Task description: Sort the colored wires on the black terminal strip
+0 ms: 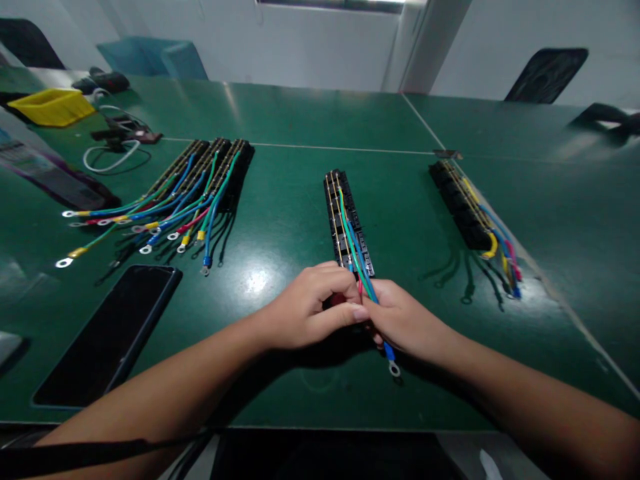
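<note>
In front of me on the table, a long black block strip (pixel 343 230) with brass-coloured rails points away from me. Green and blue wires (pixel 356 248) run along its top toward me. My left hand (pixel 320 303) is curled at its near end, thumb and fingers together by a short red wire (pixel 360 287); what it pinches is partly hidden. From the right, my right hand (pixel 403 317) closes around the wire bundle. A blue-sleeved ring terminal (pixel 394 368) sticks out below that hand. The near end of the strip is covered by my fingers.
At left lie several similar wired strips (pixel 220 167) with ring terminals toward me, and a black phone (pixel 107 333). Another wired strip (pixel 463 207) lies right. Further left are a yellow bin (pixel 53 108), a cable (pixel 113 163) and a clear package (pixel 45 167).
</note>
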`<state>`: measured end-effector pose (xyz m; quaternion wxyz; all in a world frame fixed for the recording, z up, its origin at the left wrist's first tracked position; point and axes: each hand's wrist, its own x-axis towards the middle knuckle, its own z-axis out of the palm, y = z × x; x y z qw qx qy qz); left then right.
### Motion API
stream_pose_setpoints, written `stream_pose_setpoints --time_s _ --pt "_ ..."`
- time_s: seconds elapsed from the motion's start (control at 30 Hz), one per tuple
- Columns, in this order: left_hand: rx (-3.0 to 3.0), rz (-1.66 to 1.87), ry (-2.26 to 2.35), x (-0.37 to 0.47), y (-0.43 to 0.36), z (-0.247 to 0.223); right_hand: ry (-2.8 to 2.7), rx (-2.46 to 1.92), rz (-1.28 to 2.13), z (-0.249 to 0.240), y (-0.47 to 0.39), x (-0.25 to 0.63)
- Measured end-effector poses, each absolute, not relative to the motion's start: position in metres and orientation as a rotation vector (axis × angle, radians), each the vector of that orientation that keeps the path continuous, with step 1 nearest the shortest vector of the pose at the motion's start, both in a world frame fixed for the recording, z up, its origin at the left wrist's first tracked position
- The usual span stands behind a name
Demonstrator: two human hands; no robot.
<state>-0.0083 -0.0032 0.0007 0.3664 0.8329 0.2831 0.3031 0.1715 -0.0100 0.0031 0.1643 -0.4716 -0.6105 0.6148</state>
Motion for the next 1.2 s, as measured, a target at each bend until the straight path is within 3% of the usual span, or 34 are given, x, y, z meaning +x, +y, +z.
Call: stream_pose_setpoints --time_s 0.2,0.5,0.8,1.2 --pt "1.892 0.686 0.784 -0.0061 -0.004 -0.001 -1.737 -1.336 1.751 0.0053 -0.0105 0.17" --pt "2.074 0.842 0.735 -0.0084 -0.0038 0.0033 -1.694 -1.34 1.835 0.005 -0.0089 0.1749" --pt "1.94 0.731 0.889 -0.0045 -0.0095 0.0012 -1.713 -1.253 1.851 0.0054 -0.0095 0.1729" --pt "2.156 0.743 0.758 -0.0098 -0.0069 0.0078 -1.563 -1.211 1.893 -0.0014 -0.0059 0.1794"
